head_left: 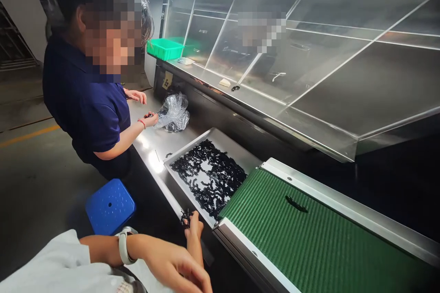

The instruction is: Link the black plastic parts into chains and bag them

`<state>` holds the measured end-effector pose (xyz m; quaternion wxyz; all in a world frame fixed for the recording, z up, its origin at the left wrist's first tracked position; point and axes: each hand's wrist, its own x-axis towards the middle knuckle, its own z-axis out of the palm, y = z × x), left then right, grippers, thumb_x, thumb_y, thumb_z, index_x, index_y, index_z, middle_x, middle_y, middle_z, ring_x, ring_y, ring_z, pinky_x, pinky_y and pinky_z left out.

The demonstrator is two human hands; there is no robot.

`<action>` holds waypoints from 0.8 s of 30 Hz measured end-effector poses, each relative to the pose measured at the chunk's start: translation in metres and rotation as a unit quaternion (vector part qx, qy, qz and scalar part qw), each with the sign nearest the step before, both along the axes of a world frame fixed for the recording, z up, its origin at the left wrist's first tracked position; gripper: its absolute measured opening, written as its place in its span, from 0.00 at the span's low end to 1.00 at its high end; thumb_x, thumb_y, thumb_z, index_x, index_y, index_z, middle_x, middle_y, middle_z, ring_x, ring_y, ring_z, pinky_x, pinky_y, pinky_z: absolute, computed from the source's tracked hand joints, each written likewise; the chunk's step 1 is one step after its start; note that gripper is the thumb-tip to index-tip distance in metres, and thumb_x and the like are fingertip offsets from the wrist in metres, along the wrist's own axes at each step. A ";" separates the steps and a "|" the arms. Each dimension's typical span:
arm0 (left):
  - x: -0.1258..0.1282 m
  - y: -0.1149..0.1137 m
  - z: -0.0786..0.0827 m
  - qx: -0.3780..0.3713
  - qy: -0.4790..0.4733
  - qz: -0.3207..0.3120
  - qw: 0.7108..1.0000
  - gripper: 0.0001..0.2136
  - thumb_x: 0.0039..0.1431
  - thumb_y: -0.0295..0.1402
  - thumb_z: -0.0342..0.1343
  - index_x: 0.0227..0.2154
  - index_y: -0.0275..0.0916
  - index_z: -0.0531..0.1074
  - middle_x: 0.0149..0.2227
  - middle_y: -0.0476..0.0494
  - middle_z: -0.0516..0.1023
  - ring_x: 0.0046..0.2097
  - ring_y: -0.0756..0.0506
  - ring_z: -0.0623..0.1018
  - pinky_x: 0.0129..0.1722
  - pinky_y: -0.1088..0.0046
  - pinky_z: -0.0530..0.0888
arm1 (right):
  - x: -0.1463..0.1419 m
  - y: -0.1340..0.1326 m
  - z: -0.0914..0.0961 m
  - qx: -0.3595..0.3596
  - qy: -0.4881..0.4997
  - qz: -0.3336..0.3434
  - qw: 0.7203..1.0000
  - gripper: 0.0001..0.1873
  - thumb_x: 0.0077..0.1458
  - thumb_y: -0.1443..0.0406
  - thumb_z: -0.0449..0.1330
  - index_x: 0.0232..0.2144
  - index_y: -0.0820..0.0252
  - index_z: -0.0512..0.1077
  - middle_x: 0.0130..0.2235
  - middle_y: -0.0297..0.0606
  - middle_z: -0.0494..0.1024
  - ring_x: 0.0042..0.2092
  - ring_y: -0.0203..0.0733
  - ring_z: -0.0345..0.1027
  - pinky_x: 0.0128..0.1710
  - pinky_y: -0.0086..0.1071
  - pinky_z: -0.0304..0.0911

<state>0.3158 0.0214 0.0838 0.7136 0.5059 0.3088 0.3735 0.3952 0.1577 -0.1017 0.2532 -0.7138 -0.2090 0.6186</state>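
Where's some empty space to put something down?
The green belt is mostly bare between its metal rails, around one black piece. The steel bench has a smaller patch between the plastic bag and the tray. The tray's crowded with black bits.

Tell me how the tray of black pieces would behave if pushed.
The tray probably wouldn't tip, being low and wide. It looks straight-sided, so likely stiff. The black pieces seem loose, so they may shift.
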 end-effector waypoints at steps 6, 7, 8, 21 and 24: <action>-0.046 -0.012 -0.047 -0.138 -0.072 0.321 0.934 0.15 0.64 0.44 0.61 0.35 0.35 0.73 0.21 0.57 0.62 0.22 0.55 0.60 0.25 0.78 0.63 | -0.018 -0.020 0.014 0.011 0.050 0.033 0.998 0.17 0.66 0.58 0.61 0.53 0.61 0.72 0.51 0.42 0.77 0.46 0.43 0.75 0.45 0.41 0.76; -0.053 -0.014 -0.058 -0.164 -0.080 0.376 0.908 0.14 0.66 0.43 0.59 0.36 0.35 0.73 0.22 0.57 0.62 0.22 0.55 0.61 0.25 0.78 0.64 | -0.023 -0.025 0.016 0.008 0.062 0.042 0.997 0.18 0.66 0.57 0.61 0.53 0.61 0.72 0.51 0.42 0.77 0.46 0.43 0.75 0.45 0.42 0.76; -0.060 -0.017 -0.068 -0.187 -0.086 0.425 0.882 0.13 0.67 0.42 0.58 0.37 0.35 0.72 0.24 0.56 0.65 0.23 0.54 0.63 0.25 0.77 0.66 | -0.028 -0.029 0.019 0.005 0.073 0.051 0.996 0.18 0.66 0.57 0.61 0.53 0.61 0.72 0.50 0.42 0.77 0.46 0.43 0.75 0.44 0.41 0.76; -0.075 -0.020 -0.121 -0.361 -0.159 0.602 0.694 0.15 0.68 0.39 0.57 0.52 0.36 0.72 0.49 0.40 0.77 0.44 0.45 0.79 0.42 0.63 0.80 | -0.070 -0.067 0.068 -0.009 0.256 0.185 0.949 0.15 0.67 0.57 0.60 0.48 0.62 0.72 0.40 0.36 0.77 0.34 0.34 0.72 0.31 0.30 0.72; -0.070 -0.015 -0.116 -0.370 -0.177 0.577 0.706 0.15 0.68 0.40 0.58 0.52 0.36 0.72 0.48 0.40 0.77 0.44 0.45 0.79 0.42 0.63 0.81 | -0.074 -0.075 0.072 0.018 0.299 0.187 0.935 0.15 0.67 0.57 0.60 0.48 0.62 0.72 0.41 0.37 0.77 0.34 0.35 0.72 0.32 0.30 0.73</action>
